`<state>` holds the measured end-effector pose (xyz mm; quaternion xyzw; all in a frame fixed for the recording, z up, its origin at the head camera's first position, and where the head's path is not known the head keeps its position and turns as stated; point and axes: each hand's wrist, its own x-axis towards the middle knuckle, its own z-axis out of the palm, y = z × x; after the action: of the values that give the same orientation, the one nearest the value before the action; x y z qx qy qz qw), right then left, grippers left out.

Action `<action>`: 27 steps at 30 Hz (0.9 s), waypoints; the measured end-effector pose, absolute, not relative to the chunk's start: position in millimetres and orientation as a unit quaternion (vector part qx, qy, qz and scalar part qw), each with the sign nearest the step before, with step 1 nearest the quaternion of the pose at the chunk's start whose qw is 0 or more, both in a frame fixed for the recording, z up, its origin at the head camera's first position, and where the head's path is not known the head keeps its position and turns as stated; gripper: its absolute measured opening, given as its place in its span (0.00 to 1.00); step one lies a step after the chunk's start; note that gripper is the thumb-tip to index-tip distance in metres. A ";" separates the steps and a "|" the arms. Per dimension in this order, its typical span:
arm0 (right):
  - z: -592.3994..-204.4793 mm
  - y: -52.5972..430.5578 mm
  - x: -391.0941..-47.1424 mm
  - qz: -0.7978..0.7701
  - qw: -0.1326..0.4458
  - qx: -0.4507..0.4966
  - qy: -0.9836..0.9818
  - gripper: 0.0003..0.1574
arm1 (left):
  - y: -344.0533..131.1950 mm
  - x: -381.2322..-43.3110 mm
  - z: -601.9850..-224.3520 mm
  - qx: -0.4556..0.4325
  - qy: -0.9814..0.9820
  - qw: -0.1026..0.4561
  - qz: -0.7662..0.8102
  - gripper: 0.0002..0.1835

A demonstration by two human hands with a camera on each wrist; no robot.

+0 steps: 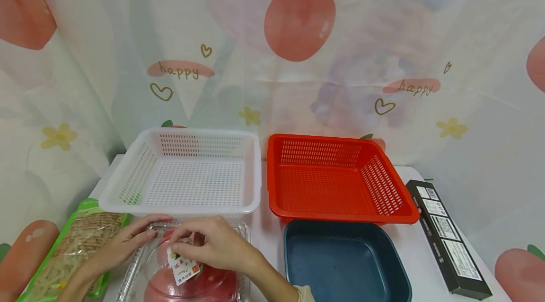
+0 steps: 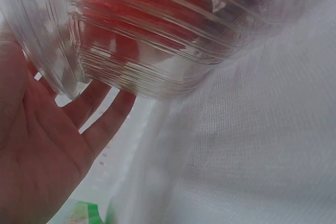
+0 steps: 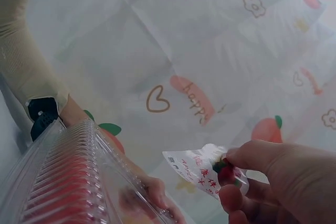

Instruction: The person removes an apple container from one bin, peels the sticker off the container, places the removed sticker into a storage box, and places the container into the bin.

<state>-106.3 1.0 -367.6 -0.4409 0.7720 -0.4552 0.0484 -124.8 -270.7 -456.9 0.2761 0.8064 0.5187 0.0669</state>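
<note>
1. Clear plastic is what both hands are on: a ribbed clamshell (image 1: 187, 269) with red fruit inside, sitting at the near edge of the table (image 1: 266, 240), just in front of the white basket (image 1: 187, 174).
2. The right hand (image 1: 213, 245) is curled over the top of the clamshell, its fingertips pinching a small white tag (image 1: 184, 266) printed in red. The right wrist view shows the tag (image 3: 202, 174) nipped between thumb and fingers (image 3: 247, 156), along with a bit of green and red at the pinch.
3. The left hand (image 1: 125, 245) lies against the clamshell's left side with its fingers stretched along the far edge. From the left wrist view the palm (image 2: 37, 150) is open and the fingers straight, touching the ribbed wall (image 2: 131, 51) rather than wrapping it.
4. Just left of that hand lies a green-edged packet (image 1: 72, 250) of pale strips, flat on the table.
5. Right of the clamshell sits a dark blue tray (image 1: 345, 264), and behind that a red basket (image 1: 336, 179) side by side with the white one.
6. At the far right a long black box (image 1: 447, 238) with white labels lies on the table, well apart from the hands.
7. Behind everything hangs a pale cloth (image 1: 298, 56) printed with red fruit, hearts and the word "happy".
</note>
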 end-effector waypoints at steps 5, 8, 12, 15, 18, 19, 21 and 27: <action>-365.8 1.7 -103.5 -0.493 0.089 -0.400 0.767 0.05 | -270.2 -124.7 -456.3 0.279 0.802 0.070 0.524 0.21; -365.8 1.8 -101.8 -0.498 0.082 -0.389 0.771 0.05 | -270.2 -124.9 -456.0 0.283 0.795 0.077 0.531 0.21; -365.4 1.8 -100.9 -0.517 0.088 -0.369 0.767 0.04 | -270.6 -125.2 -456.1 0.280 0.791 0.090 0.537 0.21; -364.7 2.3 -101.1 -0.540 0.109 -0.346 0.759 0.04 | -270.5 -125.5 -456.4 0.278 0.793 0.090 0.535 0.21; -364.4 2.7 -101.0 -0.552 0.116 -0.331 0.757 0.05 | -270.1 -125.8 -456.8 0.281 0.795 0.085 0.531 0.21; -364.3 2.7 -101.0 -0.556 0.118 -0.326 0.755 0.05 | -270.0 -125.8 -456.9 0.283 0.795 0.083 0.530 0.21; -364.3 2.5 -101.0 -0.564 0.123 -0.320 0.751 0.05 | -269.8 -126.0 -457.2 0.287 0.795 0.078 0.528 0.21; -364.0 2.4 -100.6 -0.567 0.118 -0.316 0.751 0.05 | -270.1 -126.1 -457.7 0.292 0.792 0.074 0.531 0.21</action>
<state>-100.6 2.4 -364.0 -0.3162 0.7513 -0.5672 0.1179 -126.1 -270.1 -457.7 0.2923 0.7920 0.5308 0.0742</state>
